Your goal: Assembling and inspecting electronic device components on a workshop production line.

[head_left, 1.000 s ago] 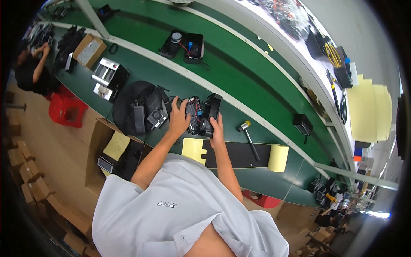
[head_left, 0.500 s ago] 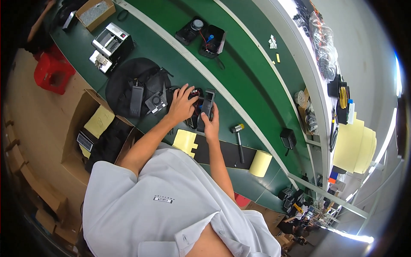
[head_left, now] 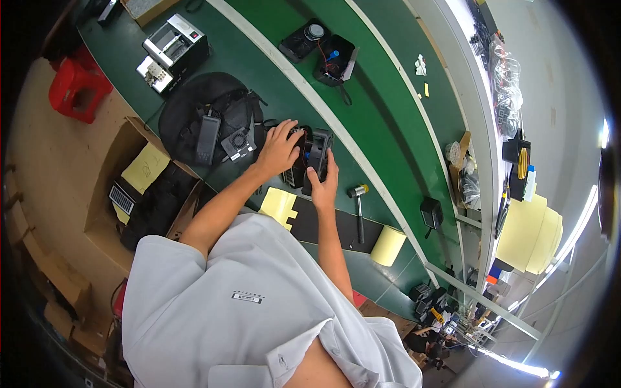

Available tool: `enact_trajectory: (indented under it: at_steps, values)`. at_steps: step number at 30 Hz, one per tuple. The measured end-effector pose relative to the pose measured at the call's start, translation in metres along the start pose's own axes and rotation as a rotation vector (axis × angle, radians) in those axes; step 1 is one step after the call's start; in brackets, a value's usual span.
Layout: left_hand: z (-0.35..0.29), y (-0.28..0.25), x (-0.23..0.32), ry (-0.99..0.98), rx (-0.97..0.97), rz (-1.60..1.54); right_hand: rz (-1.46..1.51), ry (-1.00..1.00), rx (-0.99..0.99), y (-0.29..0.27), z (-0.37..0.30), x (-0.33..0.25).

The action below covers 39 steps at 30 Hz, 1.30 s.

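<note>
Both of my hands work on a black plastic speaker housing (head_left: pixel 319 155), which is in two parts with a bit of blue showing between them. My left hand (head_left: pixel 278 152) is curled over the left part, fingertips at its upper edge. My right hand (head_left: pixel 325 185) grips the right part from below, thumb on its near side and fingers round the outer side. The hands hide much of the inside. Left of them, a round black cushion (head_left: pixel 178 113) bears a black power adapter (head_left: pixel 207 139) and a small grey fan unit (head_left: pixel 239 143).
A mallet (head_left: pixel 359 213) lies right of my hands, near a yellow paper roll (head_left: pixel 389 246). Another opened speaker box (head_left: pixel 335 61) sits on the green strip beyond the white rail. At upper left stands a small machine (head_left: pixel 173 48). A cardboard carton (head_left: pixel 107 187) is at left, below a red stool (head_left: pixel 79 89).
The view has shifted a little. The right part of the housing has turned in my right hand, and the two parts look closer together. My left hand stays over the left part.
</note>
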State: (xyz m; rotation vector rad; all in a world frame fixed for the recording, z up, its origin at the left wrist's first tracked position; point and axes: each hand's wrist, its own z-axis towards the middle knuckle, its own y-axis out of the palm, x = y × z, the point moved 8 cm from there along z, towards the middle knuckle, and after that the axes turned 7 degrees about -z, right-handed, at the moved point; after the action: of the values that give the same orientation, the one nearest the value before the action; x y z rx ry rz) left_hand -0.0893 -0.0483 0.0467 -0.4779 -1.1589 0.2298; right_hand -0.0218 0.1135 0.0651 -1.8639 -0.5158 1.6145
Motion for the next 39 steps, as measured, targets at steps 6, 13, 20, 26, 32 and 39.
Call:
enact_trajectory:
  at_steps: [6,13,20,26,32,39]
  values:
    - [-0.007,-0.026,-0.015,-0.134,0.176,0.048,-0.138,-0.080,-0.004,0.009,-0.004,-0.019]
    - [-0.025,-0.024,-0.025,-0.197,0.163,-0.085,-0.304,-0.096,0.011,0.016,-0.004,-0.024]
    - [-0.028,-0.022,-0.024,-0.183,0.157,-0.201,-0.425,-0.148,0.020,0.020,-0.003,-0.029]
    - [-0.028,-0.022,-0.024,-0.183,0.156,-0.244,-0.525,-0.147,0.011,0.026,-0.004,-0.031]
    - [-0.029,-0.021,-0.026,-0.185,0.172,-0.251,-0.542,-0.156,0.011,0.026,-0.005,-0.034]
    - [-0.028,-0.018,-0.030,-0.207,0.173,-0.293,-0.574,-0.108,0.007,0.030,-0.008,-0.035]
